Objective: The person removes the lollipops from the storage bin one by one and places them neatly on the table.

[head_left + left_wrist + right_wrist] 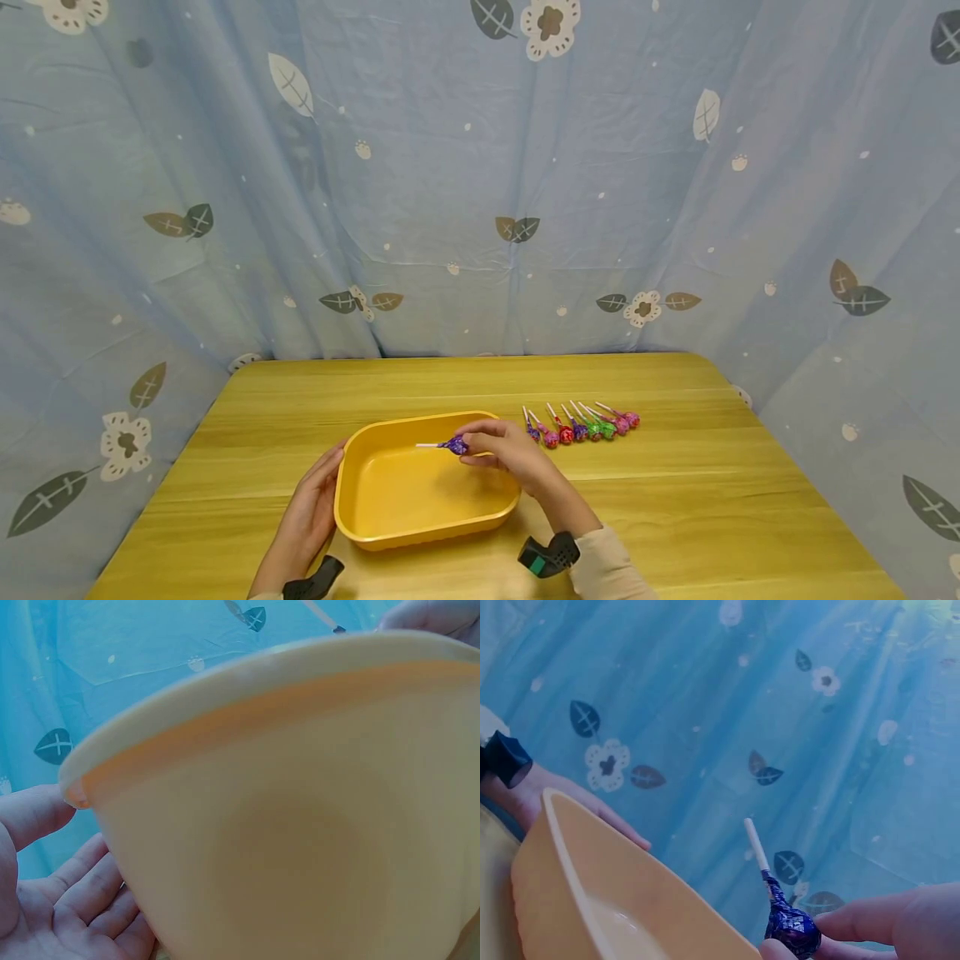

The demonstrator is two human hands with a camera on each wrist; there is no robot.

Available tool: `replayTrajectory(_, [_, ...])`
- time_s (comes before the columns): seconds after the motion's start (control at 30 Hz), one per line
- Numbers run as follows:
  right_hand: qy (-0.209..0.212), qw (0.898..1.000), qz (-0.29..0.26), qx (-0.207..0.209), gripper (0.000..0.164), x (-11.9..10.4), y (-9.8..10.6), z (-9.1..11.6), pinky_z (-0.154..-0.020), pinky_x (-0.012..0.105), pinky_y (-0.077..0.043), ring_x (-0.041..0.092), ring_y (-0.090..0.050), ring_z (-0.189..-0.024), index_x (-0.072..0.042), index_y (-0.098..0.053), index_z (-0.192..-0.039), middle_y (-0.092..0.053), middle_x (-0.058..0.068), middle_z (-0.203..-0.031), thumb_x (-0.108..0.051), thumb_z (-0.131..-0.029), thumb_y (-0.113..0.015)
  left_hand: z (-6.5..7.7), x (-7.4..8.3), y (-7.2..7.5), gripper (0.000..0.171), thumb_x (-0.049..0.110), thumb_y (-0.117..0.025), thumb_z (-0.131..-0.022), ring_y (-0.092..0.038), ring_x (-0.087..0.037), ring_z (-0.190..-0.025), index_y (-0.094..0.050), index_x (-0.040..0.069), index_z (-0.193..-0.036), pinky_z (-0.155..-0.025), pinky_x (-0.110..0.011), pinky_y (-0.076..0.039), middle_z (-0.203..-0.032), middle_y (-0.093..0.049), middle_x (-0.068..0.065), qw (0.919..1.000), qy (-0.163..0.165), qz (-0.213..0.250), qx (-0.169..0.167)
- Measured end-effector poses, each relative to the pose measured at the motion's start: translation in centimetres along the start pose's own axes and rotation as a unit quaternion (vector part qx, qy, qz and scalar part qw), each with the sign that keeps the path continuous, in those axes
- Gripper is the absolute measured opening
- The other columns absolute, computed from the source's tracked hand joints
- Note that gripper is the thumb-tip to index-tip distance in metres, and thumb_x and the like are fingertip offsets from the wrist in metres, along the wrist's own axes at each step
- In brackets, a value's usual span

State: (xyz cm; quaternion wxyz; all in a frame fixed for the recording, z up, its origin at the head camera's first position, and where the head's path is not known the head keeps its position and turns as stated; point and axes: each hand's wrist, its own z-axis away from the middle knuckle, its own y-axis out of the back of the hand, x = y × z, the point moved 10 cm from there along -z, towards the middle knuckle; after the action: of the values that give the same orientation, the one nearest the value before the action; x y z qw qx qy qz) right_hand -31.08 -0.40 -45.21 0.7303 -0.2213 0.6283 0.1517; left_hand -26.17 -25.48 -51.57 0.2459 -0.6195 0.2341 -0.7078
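Observation:
A purple-wrapped lollipop (455, 446) is pinched by its candy end between the thumb and fingers of my right hand (510, 454). Its white stick points left, over the inside of a yellow plastic basin (397, 533). In the right wrist view the lollipop (791, 930) appears beside the basin (637, 877), stick upward. My left hand (311, 500) rests against the basin's left side. The left wrist view shows that hand's thumb at the rim and its fairly straight fingers (90, 892) along the outer wall.
Several wrapped lollipops (581, 429), purple, pink, red and green, lie in a row right of the basin, sticks pointing away. All stand on a wooden table (675, 500). A patterned blue curtain (450, 167) hangs behind it.

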Motion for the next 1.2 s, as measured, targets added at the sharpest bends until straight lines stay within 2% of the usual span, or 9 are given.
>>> replayTrajectory(0.2, [0.01,0.999,-0.027,0.024,0.029,-0.6,2.1,0.5,-0.09,0.04,-0.051,0.028,-0.063,-0.102,0.011,-0.058,-0.118,-0.058,0.019,-0.114,-0.009,-0.096,-0.06,0.0,-0.1,0.1,0.019,0.021,-0.047,-0.104,-0.054,-0.005,-0.114,-0.061,0.02,-0.117,-0.101,-0.023,-0.041,-0.119,-0.058,0.008,0.9998,0.008,0.015,0.005])
replayTrajectory(0.37, [0.012,0.998,-0.036,0.045,0.034,-0.8,3.8,0.9,-0.092,0.042,-0.049,0.027,-0.062,-0.101,0.013,-0.054,-0.121,-0.057,0.02,-0.115,-0.01,-0.097,-0.06,0.1,-0.1,0.0,0.019,0.02,-0.047,-0.104,-0.053,-0.006,-0.116,-0.056,0.017,-0.121,-0.105,-0.026,-0.038,-0.122,-0.056,0.007,0.9994,0.013,0.031,0.002])
replayTrajectory(0.63, [0.012,0.996,-0.058,0.07,0.04,-0.8,6.3,1.8,-0.094,0.043,-0.048,0.035,-0.06,-0.108,0.014,-0.05,-0.129,-0.058,0.019,-0.116,-0.008,-0.097,-0.058,0.0,-0.1,0.2,0.018,0.02,-0.048,-0.104,-0.054,-0.005,-0.114,-0.061,0.018,-0.115,-0.103,-0.024,-0.04,-0.118,-0.06,0.007,0.9994,0.012,0.031,0.012])
replayTrajectory(0.83, [0.025,0.994,-0.061,0.085,0.039,-1.0,8.5,2.5,-0.094,0.043,-0.048,0.027,-0.064,-0.098,0.014,-0.051,-0.129,-0.057,0.017,-0.115,-0.008,-0.098,-0.058,0.0,-0.2,0.1,0.016,0.021,-0.048,-0.103,-0.054,-0.005,-0.114,-0.059,0.018,-0.116,-0.102,-0.024,-0.04,-0.118,-0.06,0.007,0.9995,0.014,0.026,0.013])
replayTrajectory(1.0, [0.023,0.993,-0.06,0.101,0.037,-0.8,10.5,3.3,-0.096,0.045,-0.045,0.027,-0.065,-0.097,0.013,-0.052,-0.128,-0.057,0.015,-0.113,-0.008,-0.098,-0.056,0.0,-0.3,0.1,0.019,0.021,-0.046,-0.104,-0.055,-0.004,-0.112,-0.064,0.019,-0.111,-0.098,-0.023,-0.043,-0.116,-0.061,0.008,0.9998,0.009,0.011,0.011])
replayTrajectory(1.2, [0.019,0.987,-0.06,0.145,0.042,-0.8,13.5,4.5,-0.096,0.044,-0.046,0.024,-0.064,-0.095,0.016,-0.044,-0.133,-0.056,0.013,-0.111,-0.007,-0.099,-0.055,0.0,0.0,0.0,0.023,0.021,-0.044,-0.105,-0.055,-0.004,-0.111,-0.066,0.02,-0.109,-0.096,-0.022,-0.045,-0.115,-0.062,0.007,1.0,-0.001,0.005,0.002])
